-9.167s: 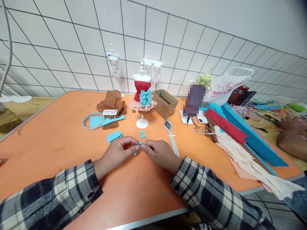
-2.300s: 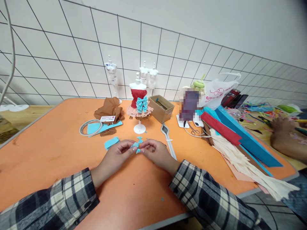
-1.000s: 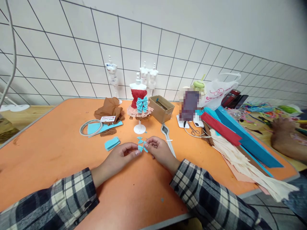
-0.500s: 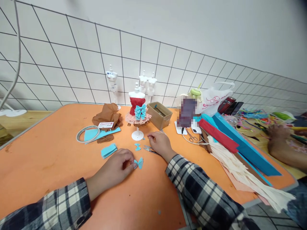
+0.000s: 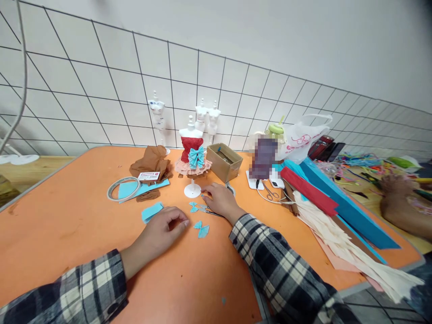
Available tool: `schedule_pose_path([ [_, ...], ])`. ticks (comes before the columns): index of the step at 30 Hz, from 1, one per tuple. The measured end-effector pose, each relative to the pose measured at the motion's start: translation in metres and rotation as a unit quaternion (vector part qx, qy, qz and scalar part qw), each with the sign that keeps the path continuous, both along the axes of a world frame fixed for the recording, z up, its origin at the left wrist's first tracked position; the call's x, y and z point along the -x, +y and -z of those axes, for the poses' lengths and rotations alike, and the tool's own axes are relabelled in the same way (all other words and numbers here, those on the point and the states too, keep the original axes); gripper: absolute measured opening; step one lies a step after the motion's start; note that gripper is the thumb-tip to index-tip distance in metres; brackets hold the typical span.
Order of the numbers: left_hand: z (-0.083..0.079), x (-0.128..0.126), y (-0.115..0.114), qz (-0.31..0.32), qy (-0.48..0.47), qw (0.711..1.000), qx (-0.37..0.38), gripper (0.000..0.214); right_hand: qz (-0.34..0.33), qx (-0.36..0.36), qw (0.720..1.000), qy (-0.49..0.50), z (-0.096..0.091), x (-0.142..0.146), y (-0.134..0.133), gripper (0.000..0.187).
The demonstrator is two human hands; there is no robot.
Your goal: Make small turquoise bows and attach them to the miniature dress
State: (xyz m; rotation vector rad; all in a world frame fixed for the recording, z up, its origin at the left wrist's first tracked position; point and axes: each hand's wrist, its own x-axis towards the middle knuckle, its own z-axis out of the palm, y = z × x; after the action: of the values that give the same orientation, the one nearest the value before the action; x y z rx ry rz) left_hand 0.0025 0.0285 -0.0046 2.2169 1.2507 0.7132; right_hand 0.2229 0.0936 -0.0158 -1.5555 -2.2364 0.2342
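My left hand (image 5: 161, 228) rests on the orange table (image 5: 74, 225) with its fingers curled in and nothing in them. A small blue paper bow (image 5: 201, 229) lies loose just to its right. My right hand (image 5: 219, 200) lies flat further back, fingers stretched toward the white base (image 5: 192, 191) of a mini mannequin in a red and pink dress (image 5: 191, 156). Small snips (image 5: 209, 211) lie under its edge. A second, smaller blue bow (image 5: 193, 207) sits between my hands. Folded blue paper (image 5: 151, 211) lies left of my left hand.
Behind are a tape ring (image 5: 123, 188), brown crepe paper (image 5: 151, 162), a cardboard box (image 5: 224, 161), bare white mannequins (image 5: 205, 118) and a phone on a stand (image 5: 265, 157). Red, blue and cream paper rolls (image 5: 337, 211) fill the right side. Another person's hand (image 5: 405, 202) rests at the far right.
My hands were together working the blue bow; they have parted. My left hand set the bow down and let go. My right hand moved back toward the mannequin's base.
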Motion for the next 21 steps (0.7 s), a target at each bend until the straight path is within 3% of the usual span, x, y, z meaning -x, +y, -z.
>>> schedule_pose_path([
  [4, -0.006, -0.002, -0.003, 0.012, -0.017, 0.999, -0.039, 0.024, 0.008, 0.001, 1.0, 0.007, -0.002, 0.001, -0.001, 0.014],
  [8, -0.006, 0.0, -0.002, -0.014, -0.039, 0.999, -0.034, 0.025, -0.005, -0.011, 1.0, 0.02, -0.01, -0.004, -0.012, 0.012],
  [15, 0.0, 0.002, 0.001, -0.037, -0.034, 0.999, -0.007, 0.027, -0.114, -0.003, 0.991, 0.07, -0.012, 0.002, -0.046, 0.009],
  [21, -0.001, -0.002, -0.001, -0.02, -0.002, 1.0, -0.022, 0.028, -0.15, 0.003, 0.981, 0.126, -0.01, 0.016, -0.062, 0.006],
])
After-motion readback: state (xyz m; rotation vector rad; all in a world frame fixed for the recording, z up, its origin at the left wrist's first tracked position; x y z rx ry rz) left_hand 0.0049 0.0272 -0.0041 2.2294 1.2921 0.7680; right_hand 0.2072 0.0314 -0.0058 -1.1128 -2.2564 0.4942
